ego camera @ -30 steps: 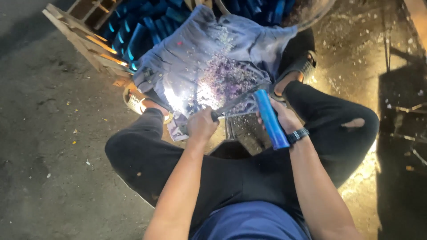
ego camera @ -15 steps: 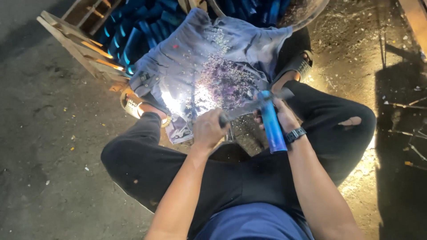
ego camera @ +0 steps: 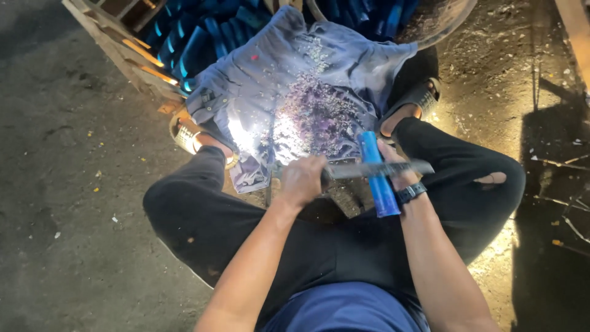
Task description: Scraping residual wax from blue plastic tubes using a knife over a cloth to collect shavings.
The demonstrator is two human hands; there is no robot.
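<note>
Blue tube (ego camera: 378, 178) sits in my right hand (ego camera: 396, 175) over my lap, between my knees, and it has stayed there since half a second ago, while the flat metal blade (ego camera: 375, 169) has swung from a tilt to lie almost level across it. My left hand (ego camera: 301, 179) has drifted a little lower along with it. The tube's long axis runs away from me and toward me, its far end pointing at the denim cloth (ego camera: 295, 92) and leaning slightly left; the blade crosses it nearly at right angles, left to right. My left hand is clenched around the blade's handle end; my right is wrapped around the tube, mostly hidden behind it. Pale shavings (ego camera: 313, 114) are strewn over the cloth just ahead. Beyond the cloth stands a wooden crate (ego camera: 123, 43) of more blue pieces. My sandalled feet (ego camera: 190, 136) rest at either side of the cloth on the gritty floor (ego camera: 61, 184).
</note>
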